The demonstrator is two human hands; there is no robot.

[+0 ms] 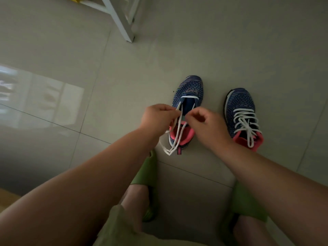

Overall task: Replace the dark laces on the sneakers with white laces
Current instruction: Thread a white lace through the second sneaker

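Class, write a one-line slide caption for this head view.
Both hands, left and right, thread a white lace through the left sneaker.

Two sneakers stand side by side on the floor (177, 50). Over the left sneaker (190, 89) both hands are held: the left hand (158, 118) at its left side, the right hand (205, 123) at its right. The right sneaker (241, 107) lies beyond the right hand. Two slippered feet are placed nearer, a furniture leg (122, 22) farther back.
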